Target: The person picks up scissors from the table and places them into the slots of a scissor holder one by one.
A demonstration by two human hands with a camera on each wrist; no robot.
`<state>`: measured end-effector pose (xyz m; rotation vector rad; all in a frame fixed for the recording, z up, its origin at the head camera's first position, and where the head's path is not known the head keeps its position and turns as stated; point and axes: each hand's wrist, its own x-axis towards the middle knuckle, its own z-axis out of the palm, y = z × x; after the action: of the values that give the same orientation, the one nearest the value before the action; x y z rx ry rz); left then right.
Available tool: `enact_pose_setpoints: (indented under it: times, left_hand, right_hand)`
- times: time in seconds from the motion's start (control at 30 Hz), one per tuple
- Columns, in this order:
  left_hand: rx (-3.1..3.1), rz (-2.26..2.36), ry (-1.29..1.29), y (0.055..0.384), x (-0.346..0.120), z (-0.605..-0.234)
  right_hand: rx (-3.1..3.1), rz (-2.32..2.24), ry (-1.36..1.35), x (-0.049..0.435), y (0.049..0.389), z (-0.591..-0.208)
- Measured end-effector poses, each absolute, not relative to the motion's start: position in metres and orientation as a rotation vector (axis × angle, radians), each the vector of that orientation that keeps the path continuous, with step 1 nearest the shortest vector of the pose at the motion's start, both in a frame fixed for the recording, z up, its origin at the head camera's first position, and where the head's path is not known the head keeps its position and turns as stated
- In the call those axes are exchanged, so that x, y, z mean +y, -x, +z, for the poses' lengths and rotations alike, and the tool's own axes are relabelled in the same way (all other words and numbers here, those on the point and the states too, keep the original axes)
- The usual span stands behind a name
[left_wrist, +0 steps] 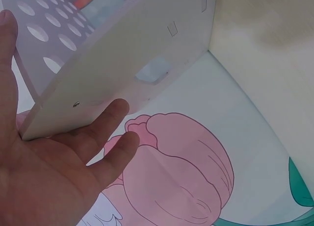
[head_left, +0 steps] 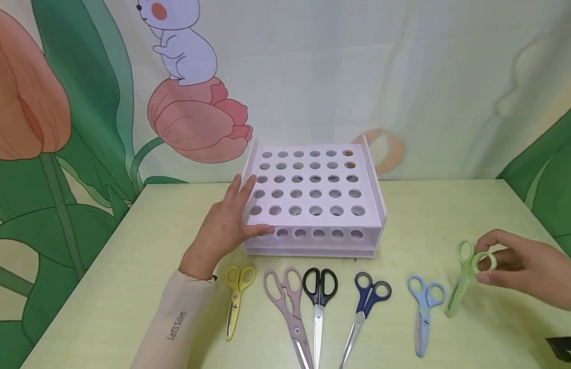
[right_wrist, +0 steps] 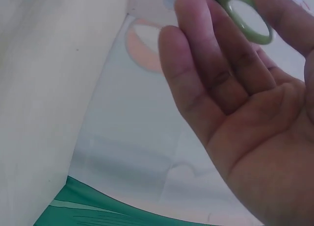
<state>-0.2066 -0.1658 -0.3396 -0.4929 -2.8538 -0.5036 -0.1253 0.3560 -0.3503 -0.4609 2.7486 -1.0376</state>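
Note:
My left hand (head_left: 225, 225) grips the left side of a white rack (head_left: 308, 221) with rows of round holes. In the left wrist view its side panel (left_wrist: 105, 71) lies between the thumb and the other fingers. Far to the right, my right hand (head_left: 525, 261) pinches one handle ring of light green scissors (head_left: 459, 292), whose blades point down towards the table. The ring (right_wrist: 266, 37) shows between thumb and fingers in the right wrist view. Light blue scissors (head_left: 422, 328) lie just left of the green pair.
Along the table (head_left: 428, 220) in front of the rack lie yellow scissors (head_left: 233, 312), mauve scissors (head_left: 295, 328), black-handled scissors (head_left: 319, 297) and dark blue-handled scissors (head_left: 365, 302). A printed curtain (head_left: 313, 77) hangs behind the rack.

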Motion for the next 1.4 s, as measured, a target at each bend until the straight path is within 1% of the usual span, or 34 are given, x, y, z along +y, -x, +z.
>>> enact_pose_setpoints:
  times: [0.07, 0.2, 0.33, 0.57, 0.93, 1.07, 1.2, 1.4]
  left_hand:
    - [-2.862, -0.504, 0.489, 0.207, -0.165, -0.34]
    - [-2.903, -0.536, 0.454, 0.207, -0.163, -0.338]
    - [-2.934, -0.576, 0.425, 0.209, -0.16, -0.337]
    - [-2.936, -0.573, 0.412, 0.211, -0.157, -0.336]
    - [-2.945, -0.525, 0.347, 0.21, -0.154, -0.334]
    - [-2.943, -0.517, 0.334, 0.209, -0.155, -0.333]
    - [-2.95, -0.523, 0.322, 0.208, -0.156, -0.332]
    - [-2.948, -0.526, 0.317, 0.207, -0.158, -0.332]
  right_hand:
    - [2.751, -1.115, 0.47, 0.358, 0.125, -0.348]
    - [2.73, -1.346, 0.661, 0.362, 0.126, -0.348]
    - [2.651, -1.43, 0.8, 0.362, 0.126, -0.348]
    - [2.796, -1.418, 0.817, 0.346, 0.119, -0.341]
    - [2.916, -1.588, 0.675, 0.317, 0.123, -0.314]
    - [2.79, -1.809, 0.747, 0.303, 0.129, -0.304]
    - [2.546, -2.05, 0.883, 0.292, 0.134, -0.296]
    - [2.362, -2.209, 0.968, 0.277, 0.14, -0.287]
